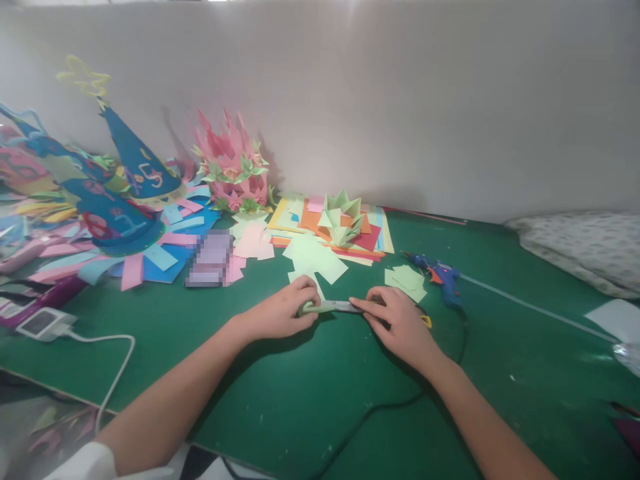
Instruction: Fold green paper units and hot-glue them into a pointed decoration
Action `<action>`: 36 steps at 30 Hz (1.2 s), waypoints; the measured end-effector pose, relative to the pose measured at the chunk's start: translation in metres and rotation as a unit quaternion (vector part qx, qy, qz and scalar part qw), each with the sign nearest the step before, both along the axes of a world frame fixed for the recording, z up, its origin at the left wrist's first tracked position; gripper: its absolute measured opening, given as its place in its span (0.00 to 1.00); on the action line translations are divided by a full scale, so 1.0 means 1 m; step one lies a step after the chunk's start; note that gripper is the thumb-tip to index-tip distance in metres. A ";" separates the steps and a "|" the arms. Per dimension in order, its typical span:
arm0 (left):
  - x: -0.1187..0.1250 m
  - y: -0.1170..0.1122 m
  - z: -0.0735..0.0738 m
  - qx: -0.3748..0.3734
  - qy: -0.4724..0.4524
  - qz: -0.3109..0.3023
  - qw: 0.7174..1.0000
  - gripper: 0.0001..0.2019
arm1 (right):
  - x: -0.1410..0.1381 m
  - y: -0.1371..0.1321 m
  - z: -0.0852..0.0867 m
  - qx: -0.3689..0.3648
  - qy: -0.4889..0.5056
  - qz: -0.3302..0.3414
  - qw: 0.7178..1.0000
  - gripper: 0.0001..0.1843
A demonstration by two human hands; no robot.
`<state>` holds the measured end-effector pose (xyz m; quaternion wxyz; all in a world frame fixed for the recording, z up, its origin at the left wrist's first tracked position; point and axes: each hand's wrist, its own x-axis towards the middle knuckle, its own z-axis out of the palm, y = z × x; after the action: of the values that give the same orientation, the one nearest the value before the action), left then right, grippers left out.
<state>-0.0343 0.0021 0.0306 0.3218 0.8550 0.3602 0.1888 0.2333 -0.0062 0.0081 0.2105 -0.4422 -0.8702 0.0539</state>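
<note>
My left hand pinches a small light green paper piece just above the green table. The paper lies along the grey blade of a pair of scissors, which points left. My right hand is closed on the scissors, its forefinger stretched along the blade; a bit of the yellow and black handle shows past the hand. Beyond my hands lie loose light green paper pieces, and a smaller stack of green paper squares sits behind my right hand.
A blue glue gun with its cord lies to the right. A folded green paper ring stands on coloured sheets. A pink paper crown, blue cone hats and a blurred-out phone fill the left side. A white cable hangs over the front edge.
</note>
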 end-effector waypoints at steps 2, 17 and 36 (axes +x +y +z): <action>0.001 0.002 -0.002 0.005 -0.012 0.010 1.000 0.07 | -0.001 -0.001 0.000 -0.006 -0.008 -0.002 1.000 0.19; 0.008 0.000 -0.008 0.003 -0.071 0.024 0.997 0.12 | -0.026 -0.018 0.005 0.030 0.018 0.080 0.996 0.15; 0.003 0.005 -0.009 0.007 -0.041 -0.035 0.999 0.13 | -0.035 -0.021 0.001 0.011 -0.045 0.070 0.996 0.16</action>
<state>-0.0313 0.0068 0.0220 0.3364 0.8608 0.3154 0.2154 0.1983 -0.0268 0.0089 0.1721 -0.3798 -0.9081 0.0388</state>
